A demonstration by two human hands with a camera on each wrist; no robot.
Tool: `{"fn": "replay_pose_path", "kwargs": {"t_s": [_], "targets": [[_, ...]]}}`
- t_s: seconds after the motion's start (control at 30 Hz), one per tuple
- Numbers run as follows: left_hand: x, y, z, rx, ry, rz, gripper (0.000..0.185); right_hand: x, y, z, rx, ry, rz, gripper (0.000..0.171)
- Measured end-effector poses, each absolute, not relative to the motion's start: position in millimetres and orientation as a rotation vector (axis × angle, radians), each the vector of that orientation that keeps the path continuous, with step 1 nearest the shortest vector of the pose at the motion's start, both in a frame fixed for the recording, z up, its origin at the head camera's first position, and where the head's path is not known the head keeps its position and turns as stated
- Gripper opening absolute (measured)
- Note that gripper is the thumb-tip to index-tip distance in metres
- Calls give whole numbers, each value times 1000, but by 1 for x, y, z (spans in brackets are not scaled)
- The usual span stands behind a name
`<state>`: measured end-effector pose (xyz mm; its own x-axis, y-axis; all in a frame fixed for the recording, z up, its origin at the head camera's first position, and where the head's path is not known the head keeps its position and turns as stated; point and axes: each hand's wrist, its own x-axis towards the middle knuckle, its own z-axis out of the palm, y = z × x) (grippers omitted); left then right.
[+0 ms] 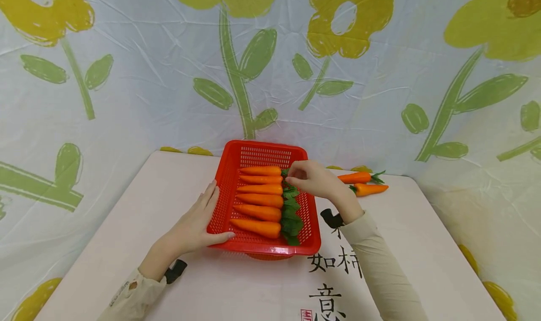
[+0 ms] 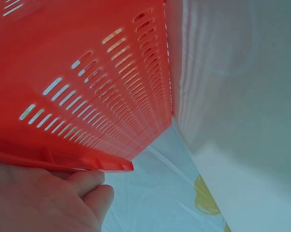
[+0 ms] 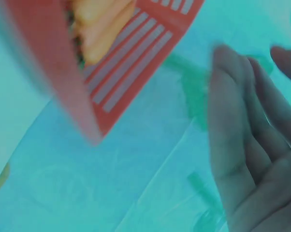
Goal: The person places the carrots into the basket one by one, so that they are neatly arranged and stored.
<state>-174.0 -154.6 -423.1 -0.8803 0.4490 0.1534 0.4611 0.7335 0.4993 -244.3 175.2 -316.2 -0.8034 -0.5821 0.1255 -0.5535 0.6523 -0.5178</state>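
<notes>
A red plastic basket [image 1: 314,227] with slotted walls holds a row of several orange carrots [image 1: 258,212], their green tops [image 1: 291,217] toward its right side. My left hand [image 1: 192,227] rests along the basket's left rim, fingers extended and thumb at the front corner. In the left wrist view, its fingers [image 2: 90,186] lie against the rim. Above the basket's right side, near the tops of the farthest carrots, my right hand [image 1: 314,178] has loosely bent fingers. The right wrist view shows nothing between its fingers and thumb.
Two more carrots [image 1: 369,189] lie on the pale table [image 1: 169,189] right of the basket, partly behind my right hand. Black writing [image 1: 325,297] marks the table's front. A flower-printed cloth [image 1: 169,77] hangs behind and along both sides.
</notes>
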Motion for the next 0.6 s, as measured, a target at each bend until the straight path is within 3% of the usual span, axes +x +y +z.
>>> {"fn": "replay_pose_path", "kwargs": {"t_s": [0.33, 0.6], "targets": [[-174, -155, -424, -759, -2905, -836, 123, -261, 219, -328, -589, 3171, -1203, 22], [-174, -155, -424, -756, -2901, -839, 123, -280, 256, -353, -254, 3430, -1195, 27]]}}
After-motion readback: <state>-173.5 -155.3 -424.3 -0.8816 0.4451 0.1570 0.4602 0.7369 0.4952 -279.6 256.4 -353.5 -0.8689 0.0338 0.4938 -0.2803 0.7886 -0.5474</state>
